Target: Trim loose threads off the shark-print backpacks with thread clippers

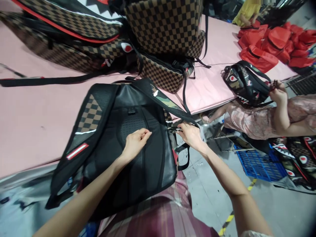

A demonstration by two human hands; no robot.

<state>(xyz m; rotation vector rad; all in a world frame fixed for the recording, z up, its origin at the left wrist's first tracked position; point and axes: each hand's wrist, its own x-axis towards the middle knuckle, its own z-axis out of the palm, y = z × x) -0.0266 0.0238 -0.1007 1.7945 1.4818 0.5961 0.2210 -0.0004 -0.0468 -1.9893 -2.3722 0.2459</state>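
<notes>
Black backpack [154, 154], centre frame, back panel up, between pink table [37, 125] and lap. Probably light for its bulk: soft padded panel, floppy straps, smooth trim perhaps slippery. Best held by a shoulder strap [89, 120] near its top. Left hand [135, 142] over the panel, fingertips pinched; can't tell if thread is between. Right hand [191, 135] grips a small metal tool [174, 129] at the bag's right edge. Checkered bag [163, 26] top centre; red pouches [278, 39] upper right.

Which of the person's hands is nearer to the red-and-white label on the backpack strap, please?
Left: the left hand is over the back panel, to the right of the label; the right hand is farther away, at the backpack's right edge.
</notes>
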